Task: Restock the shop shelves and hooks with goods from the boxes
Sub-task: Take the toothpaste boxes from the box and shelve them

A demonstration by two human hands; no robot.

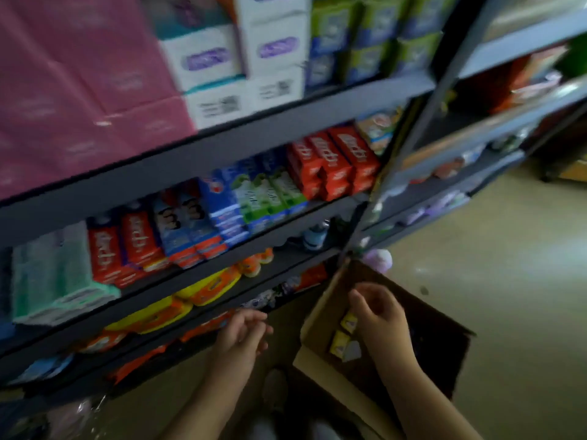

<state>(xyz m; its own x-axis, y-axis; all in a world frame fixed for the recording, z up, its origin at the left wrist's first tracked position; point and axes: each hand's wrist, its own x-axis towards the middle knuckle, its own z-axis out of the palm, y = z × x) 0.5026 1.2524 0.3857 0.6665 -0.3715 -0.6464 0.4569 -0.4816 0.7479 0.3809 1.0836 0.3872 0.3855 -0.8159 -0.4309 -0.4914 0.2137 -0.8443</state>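
- Cardboard, brown and open-topped: the box [320, 315] sits on the floor [508, 281] at the foot of the shelving, its near-left flap folded outward and its inside dark.
- Small yellow packets [348, 322] lie inside the box along its left wall, one just above another, with a pale grey packet [352, 351] touching the lower one. Blur hides which way their long sides run.
- The right hand [379, 315] is over the box, right above the yellow packets, fingers curled downward. Whether it has hold of a packet I cannot tell; the blur smears the fingertips.
- The left hand [243, 333] hangs between the box and the lowest shelf edge, fingers loosely bent and spread, holding nothing, pointing toward the shelves.
- The dark grey shelves [222, 147] run on a slant from lower left to upper right.
- On the top shelf, big pink packs [79, 90] fill the left end, white boxes with purple ovals [241, 58] stand in the middle, and green-and-blue packs [374, 36] sit at the right end.
- On the shelf below, long cartons lie with their long axis running front to back, ends facing out: red cartons [333, 160] toward the right end, green ones [270, 195] and blue ones [222, 204] in the middle, more red further left, and pale green packs [54, 271] at the left end.
- Lower down, yellow-and-orange bags [203, 287] lie flat along the shelf.
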